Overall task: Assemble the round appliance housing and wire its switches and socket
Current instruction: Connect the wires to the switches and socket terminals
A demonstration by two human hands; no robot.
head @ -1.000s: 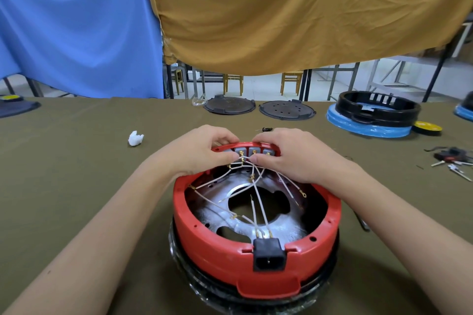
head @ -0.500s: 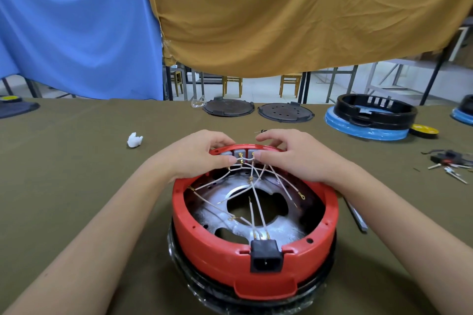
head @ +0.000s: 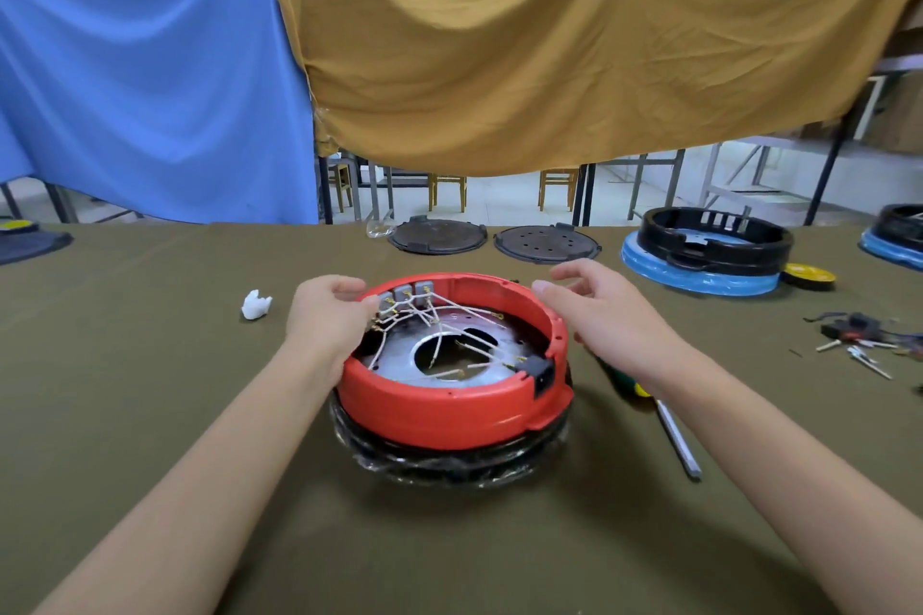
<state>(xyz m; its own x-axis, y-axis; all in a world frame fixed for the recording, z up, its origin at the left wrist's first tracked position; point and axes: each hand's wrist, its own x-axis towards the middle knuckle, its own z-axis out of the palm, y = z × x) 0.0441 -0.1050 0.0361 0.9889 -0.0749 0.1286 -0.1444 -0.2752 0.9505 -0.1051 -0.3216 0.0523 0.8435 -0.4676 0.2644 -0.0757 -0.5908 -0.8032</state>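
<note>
Red housing [head: 439, 407] shows no legible writing.

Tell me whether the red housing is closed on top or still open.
Open. The red housing has no cover on it; the white wires and the metal plate inside show plainly from above.

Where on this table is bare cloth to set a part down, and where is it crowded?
Bare cloth lies between the white scrap and the dark part at the left edge, and along the near edge between the forearms. Crowded: right of the red housing, with the screwdriver, the small tools and the black housing.
</note>
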